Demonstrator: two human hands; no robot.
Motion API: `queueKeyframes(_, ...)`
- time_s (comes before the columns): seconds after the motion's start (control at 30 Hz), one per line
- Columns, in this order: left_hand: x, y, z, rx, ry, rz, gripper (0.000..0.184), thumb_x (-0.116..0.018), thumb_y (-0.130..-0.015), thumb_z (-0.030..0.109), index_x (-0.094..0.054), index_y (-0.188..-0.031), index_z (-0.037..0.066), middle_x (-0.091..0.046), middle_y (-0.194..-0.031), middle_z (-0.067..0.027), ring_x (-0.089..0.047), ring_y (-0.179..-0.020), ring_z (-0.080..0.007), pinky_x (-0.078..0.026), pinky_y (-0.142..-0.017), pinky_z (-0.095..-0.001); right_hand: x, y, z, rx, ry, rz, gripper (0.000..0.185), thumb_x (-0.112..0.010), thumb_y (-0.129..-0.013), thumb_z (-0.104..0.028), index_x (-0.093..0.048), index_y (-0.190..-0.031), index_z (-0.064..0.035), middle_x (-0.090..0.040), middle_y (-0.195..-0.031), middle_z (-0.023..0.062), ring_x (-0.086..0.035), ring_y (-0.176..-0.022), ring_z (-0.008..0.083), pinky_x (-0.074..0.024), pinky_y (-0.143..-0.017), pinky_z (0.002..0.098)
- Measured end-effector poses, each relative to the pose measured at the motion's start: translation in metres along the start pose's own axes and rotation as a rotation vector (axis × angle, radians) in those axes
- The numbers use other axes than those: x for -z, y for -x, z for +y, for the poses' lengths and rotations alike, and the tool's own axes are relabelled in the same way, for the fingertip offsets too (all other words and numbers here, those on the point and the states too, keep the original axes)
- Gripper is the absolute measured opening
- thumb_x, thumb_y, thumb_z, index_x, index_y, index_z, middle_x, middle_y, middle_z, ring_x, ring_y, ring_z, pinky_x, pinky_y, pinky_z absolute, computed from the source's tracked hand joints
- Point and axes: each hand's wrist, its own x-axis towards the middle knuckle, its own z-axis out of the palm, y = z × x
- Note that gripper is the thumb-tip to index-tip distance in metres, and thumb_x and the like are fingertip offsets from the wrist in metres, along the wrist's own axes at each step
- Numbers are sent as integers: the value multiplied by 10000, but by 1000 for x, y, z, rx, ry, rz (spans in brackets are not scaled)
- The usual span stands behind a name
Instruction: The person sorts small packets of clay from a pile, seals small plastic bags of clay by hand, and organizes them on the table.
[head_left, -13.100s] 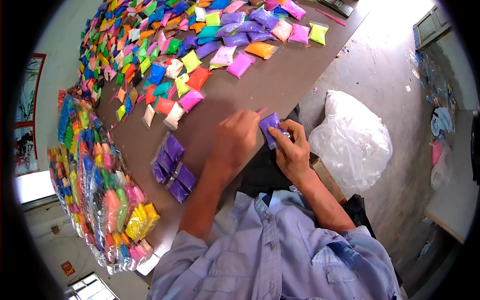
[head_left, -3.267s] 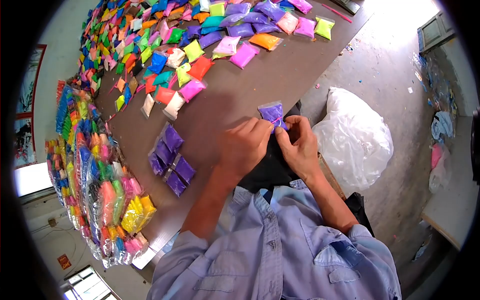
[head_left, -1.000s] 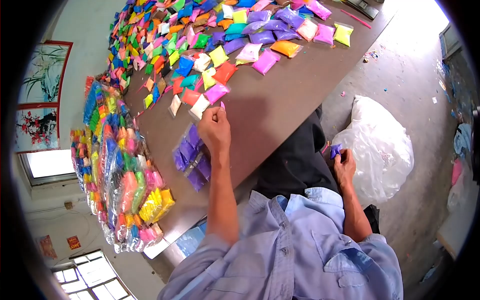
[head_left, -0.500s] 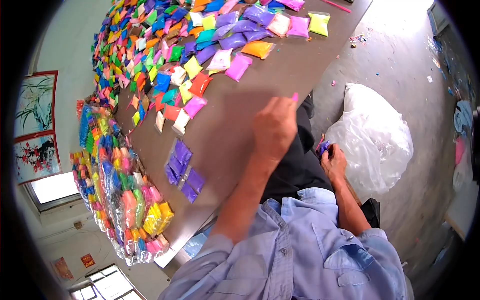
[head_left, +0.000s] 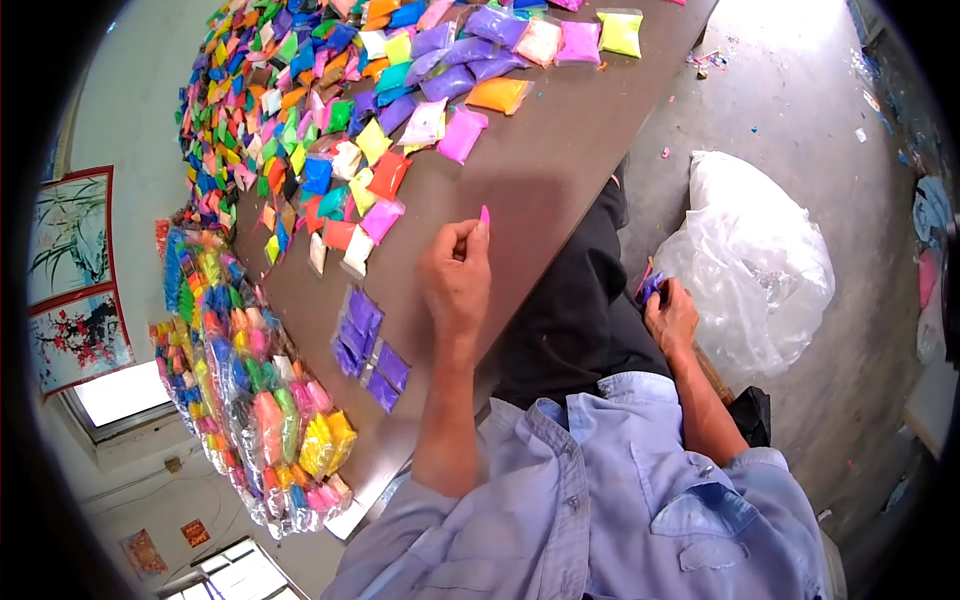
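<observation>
My left hand [head_left: 456, 280] is above the brown table, its fingers closed and a small pink pointed piece [head_left: 485, 215] sticking up from the fingertips. What this piece is, I cannot make out. Low beside my right thigh, my right hand [head_left: 671, 315] is closed around a crumpled purple packet [head_left: 652, 286], mostly covered by the fingers. A thin reddish strip pokes up near it. Left of my left hand, a small group of purple packets [head_left: 360, 330] lies flat on the table. Beyond it are loose packets, among them a magenta one [head_left: 462, 134] and an orange one [head_left: 498, 95].
A large heap of colourful packets [head_left: 290, 100] covers the table's [head_left: 540, 130] far left. Clear bags full of packets [head_left: 255, 390] are stacked along the left edge. On the floor to the right stands a big white plastic bag [head_left: 745, 260]; scraps [head_left: 710, 60] lie beyond.
My left hand has moved left from the table's edge, over the tabletop, still with the pink piece. My right hand stays by my thigh with the purple packet.
</observation>
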Motion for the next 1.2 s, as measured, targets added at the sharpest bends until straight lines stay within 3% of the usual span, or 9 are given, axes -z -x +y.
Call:
queueKeyframes(0.23,-54,12,47,-376,-40,-145,91,-742,-905,88,-708,-912,4,-690,-778,-148,-644,-642,-242,-494,-597,-367,3,-1,-3,-20,21,-10,147,-658,-837,-162,-625,-922,-47,-687,-846,199,-659,-844,416,-520,-760,509)
queueKeyframes(0.37,-47,12,54,-298,88,-146,130,-751,-930,114,-706,-912,-6,-650,-708,-65,-570,-624,-119,-446,-576,-306,4,-2,-4,-65,5,-36,156,-661,-836,-164,-632,-933,-44,-691,-856,209,-661,-841,424,-519,-760,516)
queueKeyframes(0.4,-36,10,49,-205,103,-162,102,-730,-938,99,-697,-919,5,-679,-763,-157,-647,-647,-259,-482,-590,-374,5,-1,-4,-72,4,-36,156,-661,-836,-164,-632,-933,-44,-691,-856,209,-661,-841,424,-519,-760,516)
queueKeyframes(0.63,-1,-1,16,-74,-114,-69,119,-725,-940,99,-724,-934,-20,-658,-707,-13,-560,-646,-61,-456,-576,-264,6,-2,-9,-52,18,-28,152,-658,-836,-159,-634,-928,-41,-687,-842,212,-660,-833,425,-518,-761,517)
queueKeyframes(0.73,-24,0,30,-221,-80,-167,104,-724,-912,108,-702,-890,9,-690,-773,-156,-668,-663,-307,-507,-613,-400,5,-1,-6,-53,25,-27,151,-656,-835,-157,-633,-926,-40,-686,-847,213,-659,-832,423,-518,-763,515)
queueKeyframes(0.83,-34,5,57,-216,35,-257,98,-724,-912,102,-695,-886,12,-686,-782,-165,-664,-667,-321,-503,-618,-397,4,-2,-5,-42,22,-12,148,-655,-833,-157,-630,-920,-39,-686,-847,211,-659,-830,420,-518,-766,514)
queueKeyframes(1.0,-1,-4,40,1,53,-133,107,-738,-938,101,-732,-938,-5,-618,-699,35,-499,-636,-31,-419,-566,-236,5,-2,-6,-52,-10,-6,148,-658,-832,-161,-627,-917,-43,-685,-843,205,-659,-835,416,-517,-770,515)
queueKeyframes(1.13,-3,-5,23,-8,-68,-121,117,-739,-936,105,-728,-932,-11,-627,-695,15,-518,-639,-43,-430,-570,-246,4,-2,-5,-54,14,-36,154,-659,-833,-166,-630,-926,-48,-685,-844,204,-659,-846,416,-518,-776,517)
queueKeyframes(1.2,-29,-1,28,-186,-26,-154,110,-730,-928,94,-695,-896,-6,-684,-732,-112,-626,-615,-164,-465,-568,-335,4,-2,-4,-47,25,-42,155,-657,-835,-169,-630,-929,-49,-685,-845,205,-659,-850,418,-519,-777,517)
